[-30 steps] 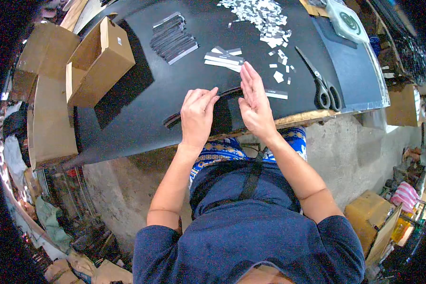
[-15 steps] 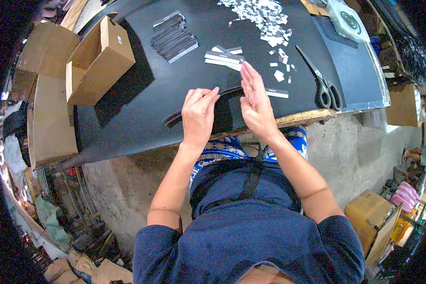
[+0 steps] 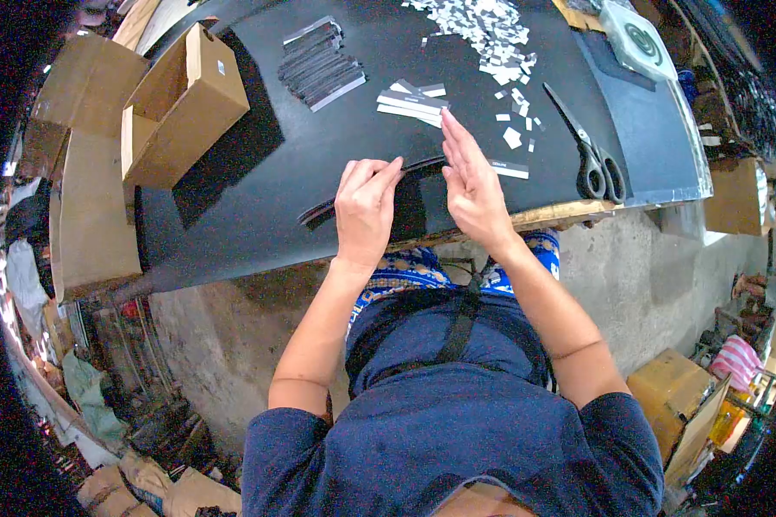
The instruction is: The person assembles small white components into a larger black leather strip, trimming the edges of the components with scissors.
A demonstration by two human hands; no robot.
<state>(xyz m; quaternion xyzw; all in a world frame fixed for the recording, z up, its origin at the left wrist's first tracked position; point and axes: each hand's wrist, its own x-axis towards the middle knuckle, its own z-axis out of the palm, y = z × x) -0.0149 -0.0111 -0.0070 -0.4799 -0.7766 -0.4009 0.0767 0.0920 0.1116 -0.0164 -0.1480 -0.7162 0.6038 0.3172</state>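
A narrow stack of dark strips (image 3: 318,212) stands edge-up over the black tabletop, running from lower left to upper right. My left hand (image 3: 367,211) is closed around the middle of it, thumb and fingers pinched together. My right hand (image 3: 476,194) is held flat with fingers straight, its palm against or very near the right end of the stack; exact contact cannot be made out. Just beyond the right fingertips lie several loose white-and-dark printed strips (image 3: 410,105). Another printed strip (image 3: 510,170) lies beside the right hand.
Black scissors (image 3: 597,164) lie at the right, points away. White paper scraps (image 3: 483,39) are scattered at the back. A row of dark strips (image 3: 322,67) lies at back left. An opened cardboard box (image 3: 203,99) stands on the left, a plastic container (image 3: 636,41) at far right.
Both hands and the strips keep nearly the same pose. The whole view has shifted slightly, and my right hand sits a touch further right.
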